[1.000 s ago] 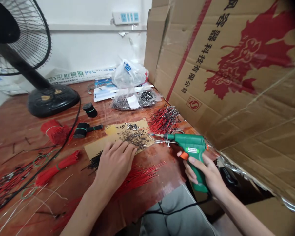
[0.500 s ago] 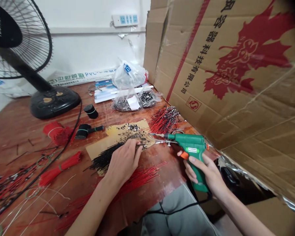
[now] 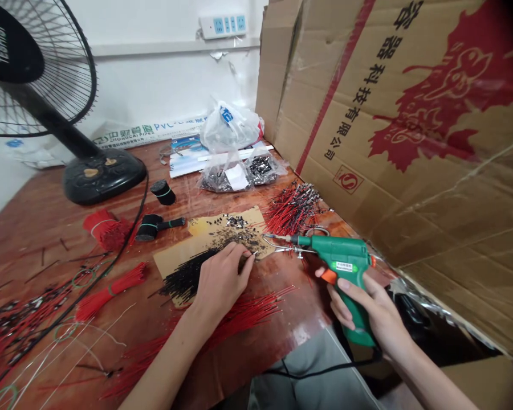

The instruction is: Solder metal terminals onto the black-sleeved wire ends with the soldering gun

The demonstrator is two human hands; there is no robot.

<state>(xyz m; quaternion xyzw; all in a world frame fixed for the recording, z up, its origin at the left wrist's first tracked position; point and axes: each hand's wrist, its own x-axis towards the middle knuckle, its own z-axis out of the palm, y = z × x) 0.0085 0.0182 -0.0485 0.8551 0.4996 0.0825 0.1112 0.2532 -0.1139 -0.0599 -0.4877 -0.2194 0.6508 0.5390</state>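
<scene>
Soldering gun [image 3: 342,253] has its handle [image 3: 361,327] inside the right grip [image 3: 382,313].

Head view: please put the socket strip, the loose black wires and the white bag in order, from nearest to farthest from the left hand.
1. Loose black wires: beside the left hand, on its left.
2. White bag: well beyond the hand, toward the back.
3. Socket strip: farthest, high on the wall behind the bag.

Left hand [image 3: 223,272] palm down, fingers [image 3: 233,249] bent, thumb [image 3: 246,271] extended — right hand [image 3: 370,307] curled closed, its forearm [image 3: 434,373] slanting inward.
</scene>
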